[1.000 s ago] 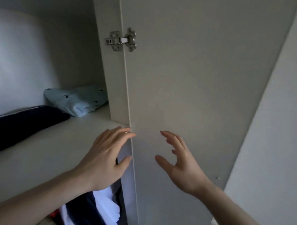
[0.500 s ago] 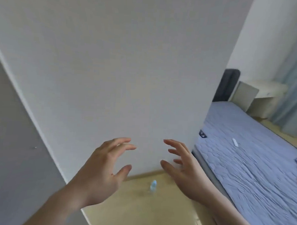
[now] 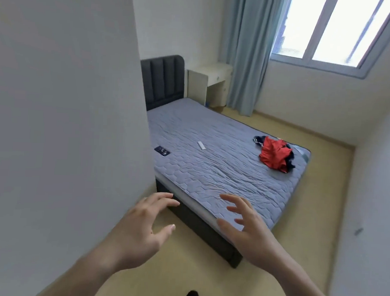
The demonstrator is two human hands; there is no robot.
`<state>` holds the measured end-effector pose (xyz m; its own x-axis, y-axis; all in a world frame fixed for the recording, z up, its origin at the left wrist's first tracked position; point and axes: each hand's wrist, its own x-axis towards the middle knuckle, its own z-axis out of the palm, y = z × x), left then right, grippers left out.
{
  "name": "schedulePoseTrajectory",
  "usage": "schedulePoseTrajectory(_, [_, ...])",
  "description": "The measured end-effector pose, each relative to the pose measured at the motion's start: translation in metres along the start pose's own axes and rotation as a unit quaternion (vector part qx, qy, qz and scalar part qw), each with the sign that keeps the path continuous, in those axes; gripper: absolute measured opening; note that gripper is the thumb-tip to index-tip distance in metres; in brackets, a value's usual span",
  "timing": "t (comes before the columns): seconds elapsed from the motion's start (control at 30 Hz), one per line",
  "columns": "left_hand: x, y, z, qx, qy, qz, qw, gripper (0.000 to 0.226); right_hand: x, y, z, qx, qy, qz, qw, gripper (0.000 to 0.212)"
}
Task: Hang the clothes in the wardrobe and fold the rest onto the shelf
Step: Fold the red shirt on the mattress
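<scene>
left hand [image 3: 141, 229]: I see it raised in front of me, low centre-left, fingers [image 3: 162, 199] spread apart and lightly bent, holding nothing; it is over the floor near the bed's corner
right hand [image 3: 249, 234]: raised just beside the left, fingers [image 3: 233, 200] apart and loosely curved, holding nothing; in my view it overlaps the near edge of the bed
clothes [image 3: 274, 154]: a crumpled heap, red garment on top with dark navy fabric showing beneath and at its left, lying on the bed near its far right corner, well apart from both hands
bed [image 3: 211, 171]: grey-blue quilted mattress cover on a dark base, dark padded headboard [image 3: 162, 80] against the far wall
phone [image 3: 162, 150]: dark, flat on the bed near its left edge
white remote [image 3: 201, 145]: small, slim, lying near the middle of the bed; I cannot tell more about it
white panel [image 3: 63, 119]: large flat surface filling the left side of my view; I cannot tell whether it is wall or wardrobe side
bedside desk [image 3: 209, 81]: cream, between headboard and curtain
curtain [image 3: 247, 54]: pale blue, hanging left of the window [image 3: 335, 31]
floor [image 3: 298, 219]: yellowish, around the bed
</scene>
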<state>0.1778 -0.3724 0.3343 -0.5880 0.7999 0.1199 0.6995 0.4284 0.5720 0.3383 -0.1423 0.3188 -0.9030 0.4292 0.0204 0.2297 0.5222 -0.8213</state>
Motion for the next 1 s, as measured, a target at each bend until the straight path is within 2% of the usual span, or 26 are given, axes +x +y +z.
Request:
schedulePoseTrajectory(0.5, [0.288, 0.007, 0.107, -0.053, -0.099, 0.081, 0.990, 0.040, 0.133, 0.129, -0.146, -0.016, 0.118, 0.106, 0.987, 0.046])
schedulePoseTrajectory(0.73, [0.402, 0.078, 0.176, -0.029, -0.191, 0.154, 0.969, 0.042, 0.135, 0.196, -0.228, 0.003, 0.200, 0.169, 0.965, 0.046])
schedulePoseTrajectory(0.87, [0.462, 0.131, 0.224, -0.027, -0.201, 0.173, 0.964, 0.040, 0.144, 0.245, -0.285, 0.010, 0.208, 0.197, 0.958, 0.048])
schedulePoseTrajectory(1.0, [0.517, 0.181, 0.278, -0.026, -0.205, 0.158, 0.966, 0.040, 0.162, 0.301, -0.348, 0.011, 0.201, 0.203, 0.958, 0.049])
